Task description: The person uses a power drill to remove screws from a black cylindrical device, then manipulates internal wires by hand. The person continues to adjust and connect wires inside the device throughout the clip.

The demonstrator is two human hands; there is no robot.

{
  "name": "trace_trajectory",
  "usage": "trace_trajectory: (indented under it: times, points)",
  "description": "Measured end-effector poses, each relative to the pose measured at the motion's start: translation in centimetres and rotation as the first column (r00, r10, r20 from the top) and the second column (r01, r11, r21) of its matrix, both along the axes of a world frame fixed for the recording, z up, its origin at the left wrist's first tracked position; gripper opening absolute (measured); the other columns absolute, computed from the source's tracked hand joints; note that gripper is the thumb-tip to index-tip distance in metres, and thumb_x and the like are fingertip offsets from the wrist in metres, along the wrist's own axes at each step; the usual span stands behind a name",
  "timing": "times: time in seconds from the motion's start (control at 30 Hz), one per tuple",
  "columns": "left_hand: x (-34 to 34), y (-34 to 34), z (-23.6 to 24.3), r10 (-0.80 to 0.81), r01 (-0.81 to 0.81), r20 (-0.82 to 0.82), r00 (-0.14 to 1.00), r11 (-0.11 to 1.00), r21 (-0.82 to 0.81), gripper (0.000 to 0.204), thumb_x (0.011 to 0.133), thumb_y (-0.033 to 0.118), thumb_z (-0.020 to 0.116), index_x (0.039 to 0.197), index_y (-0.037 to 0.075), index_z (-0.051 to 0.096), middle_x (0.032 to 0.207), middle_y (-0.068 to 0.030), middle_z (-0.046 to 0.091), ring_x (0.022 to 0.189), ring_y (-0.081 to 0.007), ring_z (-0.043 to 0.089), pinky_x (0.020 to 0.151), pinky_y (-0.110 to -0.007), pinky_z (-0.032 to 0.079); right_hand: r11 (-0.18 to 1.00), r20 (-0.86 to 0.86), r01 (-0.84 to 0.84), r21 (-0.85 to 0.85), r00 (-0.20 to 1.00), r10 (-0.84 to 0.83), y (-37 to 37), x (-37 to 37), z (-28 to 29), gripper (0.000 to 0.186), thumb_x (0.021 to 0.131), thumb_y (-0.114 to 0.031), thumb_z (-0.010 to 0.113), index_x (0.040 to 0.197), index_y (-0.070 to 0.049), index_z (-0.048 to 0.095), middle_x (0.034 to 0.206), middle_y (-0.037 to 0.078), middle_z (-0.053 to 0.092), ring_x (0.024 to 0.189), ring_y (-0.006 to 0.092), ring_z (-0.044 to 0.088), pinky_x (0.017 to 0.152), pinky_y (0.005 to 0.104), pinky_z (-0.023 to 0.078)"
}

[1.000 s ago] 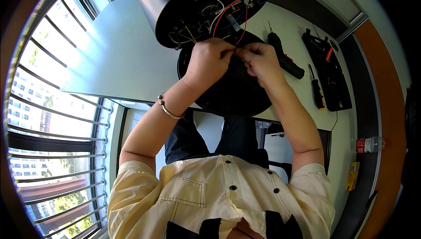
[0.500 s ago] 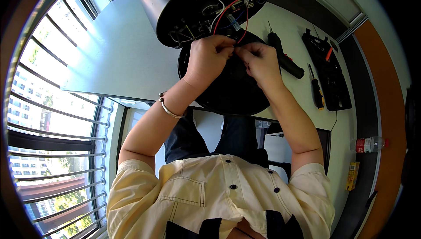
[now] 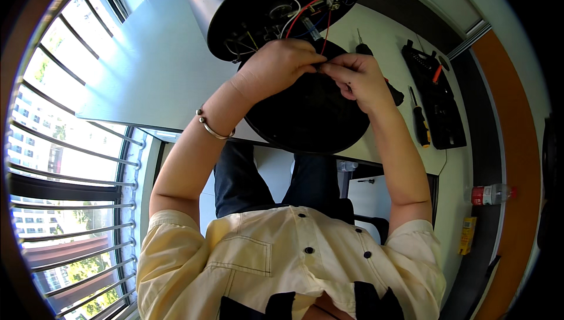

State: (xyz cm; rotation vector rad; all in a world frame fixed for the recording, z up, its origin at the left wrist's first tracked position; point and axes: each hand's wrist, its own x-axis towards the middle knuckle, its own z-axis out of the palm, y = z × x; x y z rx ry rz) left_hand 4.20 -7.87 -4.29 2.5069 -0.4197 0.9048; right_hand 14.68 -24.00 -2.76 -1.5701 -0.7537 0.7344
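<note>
Left hand (image 3: 281, 66) and right hand (image 3: 356, 79) pinch close together, apparently on red wire (image 3: 327, 33) from pot (image 3: 220, 6). Step: likely wiring; next move needs steady hold.

The lower end of the red wire (image 3: 326, 33) vanishes at the fingertips of my left hand (image 3: 282, 66) and right hand (image 3: 361, 80) — too small to tell which fingers grip it — while my right hand covers the power screwdriver's (image 3: 395, 93) middle and the upper edge cuts off the black housing (image 3: 216, 4).

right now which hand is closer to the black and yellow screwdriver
Right: the right hand is left of the screwdriver, apart from it; the left hand is farther left.
</note>
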Motion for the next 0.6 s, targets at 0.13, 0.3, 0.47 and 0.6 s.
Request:
trace_trajectory:
  times: [0.13,0.3,0.47,0.6]
  points:
    - [0.5,0.6,1.1,-0.064,0.068,-0.048,0.997,0.992,0.107,0.017,0.074,0.009,0.064,0.09,0.004,0.065,0.082,-0.009,0.062,0.076,-0.0264,0.059,0.068,-0.034,0.049,0.997,0.077,-0.076,-0.029,0.994,0.078,-0.2,0.5,0.6,0.012,0.079,-0.008,0.064,0.083,0.004,0.064,0.052,-0.002,0.045,0.04,0.0029,0.033,0.037,0.0191,0.018]
    - [0.9,0.6,1.6,-0.105,0.113,-0.059,0.993,0.983,0.146,0.012,0.074,0.01,0.063,0.083,0.003,0.064,0.077,-0.0094,0.059,0.073,-0.028,0.057,0.066,-0.036,0.047,0.995,0.232,-0.048,-0.088,0.97,0.068,-0.4,0.4,1.3,0.012,0.079,-0.008,0.065,0.083,0.003,0.065,0.052,-0.003,0.044,0.041,0.0027,0.033,0.037,0.0195,0.019]
    - [1.1,0.3,1.5,-0.092,0.093,-0.012,0.996,0.985,0.144,0.01,0.074,0.01,0.063,0.081,0.002,0.063,0.075,-0.0094,0.057,0.072,-0.0281,0.055,0.064,-0.036,0.046,0.991,0.297,-0.057,-0.122,0.951,0.091,-0.6,0.8,1.7,0.012,0.078,-0.012,0.067,0.081,-0.001,0.068,0.055,-0.003,0.051,0.046,0.0037,0.04,0.04,0.0196,0.027]
    - [1.2,0.4,1.4,-0.107,0.105,0.018,0.994,0.99,0.094,0.011,0.073,0.01,0.064,0.081,0.002,0.062,0.075,-0.0093,0.057,0.071,-0.0274,0.055,0.064,-0.035,0.046,0.991,0.115,-0.113,-0.071,0.986,0.121,-0.6,1.3,2.0,0.013,0.078,-0.012,0.067,0.081,0.001,0.066,0.054,-0.002,0.048,0.045,0.0037,0.038,0.039,0.0194,0.024]
